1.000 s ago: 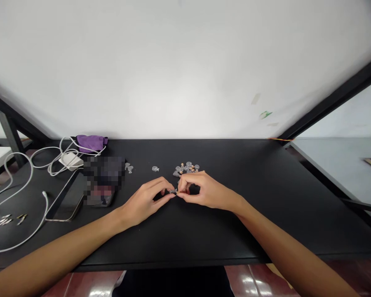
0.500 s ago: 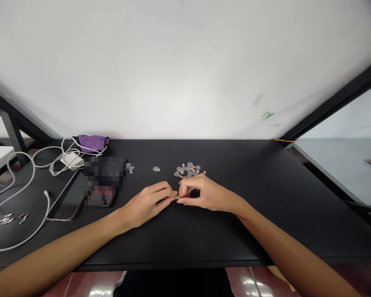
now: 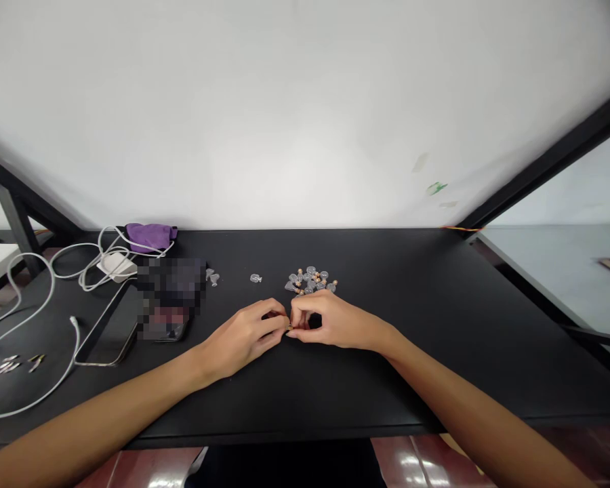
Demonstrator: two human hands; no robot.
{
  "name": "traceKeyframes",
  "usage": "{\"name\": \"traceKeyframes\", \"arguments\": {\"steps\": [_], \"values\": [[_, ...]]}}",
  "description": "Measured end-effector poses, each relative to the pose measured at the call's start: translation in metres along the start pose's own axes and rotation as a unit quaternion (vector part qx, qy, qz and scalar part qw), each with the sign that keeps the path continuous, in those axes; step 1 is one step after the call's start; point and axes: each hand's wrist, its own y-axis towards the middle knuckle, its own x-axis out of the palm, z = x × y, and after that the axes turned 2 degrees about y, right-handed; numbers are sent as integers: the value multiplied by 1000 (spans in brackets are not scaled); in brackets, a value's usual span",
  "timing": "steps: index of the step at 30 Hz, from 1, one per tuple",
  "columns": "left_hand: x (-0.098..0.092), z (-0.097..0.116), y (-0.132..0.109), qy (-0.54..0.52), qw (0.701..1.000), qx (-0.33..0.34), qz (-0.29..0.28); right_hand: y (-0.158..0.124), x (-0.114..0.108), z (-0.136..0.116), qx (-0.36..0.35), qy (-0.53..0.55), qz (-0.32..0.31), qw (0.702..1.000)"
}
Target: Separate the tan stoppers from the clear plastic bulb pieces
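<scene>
black tabletop (image 3: 386,386) under both forearms, and at its middle a speck of glass and cork: one tiny stoppered vial (image 3: 289,327), mostly hidden, held just above the surface between the two hands. right hand (image 3: 338,322) nearly closed, thumb and forefinger pinched on it. left hand (image 3: 244,337) curled, fingertips (image 3: 282,320) right up against it, though no telling from this view whether they grip it. just beyond the hands, a loose heap of similar little vials (image 3: 310,280), with one lone vial (image 3: 255,278) well to its left. probably very light, brittle and slick, so easy to crush or drop; safest hold likely on the cork or the glass body's flat sides, with soft fingertip pressure. farther left, a dark phone (image 3: 109,324), a white cable (image 3: 30,400), a white charger (image 3: 114,266), a purple cloth (image 3: 150,237) and small metal pieces (image 3: 10,364).
</scene>
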Motion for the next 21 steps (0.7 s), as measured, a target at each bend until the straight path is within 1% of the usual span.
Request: {"name": "traceKeyframes", "arguments": {"steps": [6,11,15,18,21], "values": [[0,-2,-1,6,1000,8,-2,2,2,4,17,35,3,999],[-2,-2,-2,-10,1000,27,-9,3,-1,2,26,82,-9,996],[-3,-1,-4,-23,999,37,9,4,-1,3,22,110,-16,994],[-1,-2,-4,-23,999,32,20,6,2,6,19,112,-8,994],[3,-6,0,-28,998,24,53,8,2,6,15,94,10,995]]}}
